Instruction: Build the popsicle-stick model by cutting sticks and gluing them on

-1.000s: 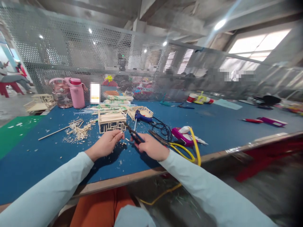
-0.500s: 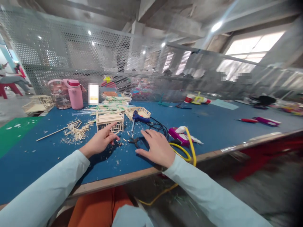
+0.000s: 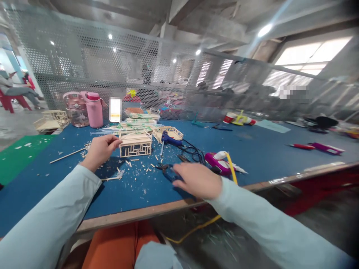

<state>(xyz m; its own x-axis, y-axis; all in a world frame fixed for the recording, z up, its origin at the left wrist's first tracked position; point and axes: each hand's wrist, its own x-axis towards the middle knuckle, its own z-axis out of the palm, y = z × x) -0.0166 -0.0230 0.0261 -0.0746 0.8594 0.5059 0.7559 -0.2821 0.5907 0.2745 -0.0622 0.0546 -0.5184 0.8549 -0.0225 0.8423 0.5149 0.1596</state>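
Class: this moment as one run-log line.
left hand: near pale boxy wooden-stick frame, contact unclear | right hand: blurred, near blue-handled metal pliers | dark-blue glue gun: beyond pliers

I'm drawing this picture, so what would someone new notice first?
Probably the bright pink bottle, standing at the back left of the blue table. Next, the little wooden frame near the left hand, then the pliers lying by the right hand.
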